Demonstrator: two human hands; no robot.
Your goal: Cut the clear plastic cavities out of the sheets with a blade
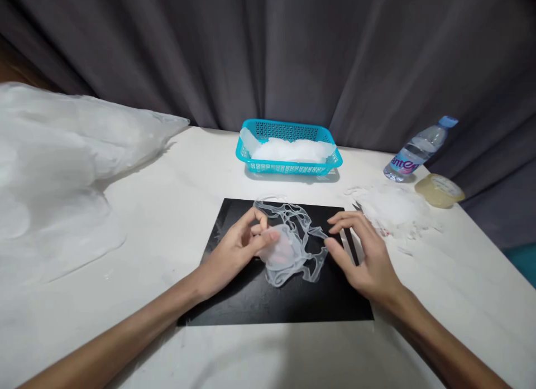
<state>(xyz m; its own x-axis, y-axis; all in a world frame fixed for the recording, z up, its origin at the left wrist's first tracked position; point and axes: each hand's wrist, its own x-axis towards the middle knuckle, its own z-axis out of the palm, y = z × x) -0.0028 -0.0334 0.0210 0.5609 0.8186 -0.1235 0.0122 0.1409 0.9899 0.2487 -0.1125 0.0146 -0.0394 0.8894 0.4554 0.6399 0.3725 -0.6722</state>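
Between the thumb and fingers of my left hand (245, 241) is a round, translucent white plastic piece (283, 248), held over a black mat (234, 299). Thin, frilly strips of clear plastic (312, 233) spread around and under the round piece; whether they are joined to it I cannot tell. My right hand (363, 249) hovers at the mat's right side with thumb and fingers apart. Its fingertips are close to the ends of the strips, and I cannot tell if they touch. A dark, slim metal tool (350, 245), perhaps tweezers, lies partly behind the right hand.
A blue basket (288, 167) behind the mat holds white translucent pieces. Large plastic bags (75, 149) fill the left side. To the right are a pile of clear scraps (391, 207), a water bottle (414, 152) and a tape roll (439, 191). A grey curtain (293, 54) hangs behind.
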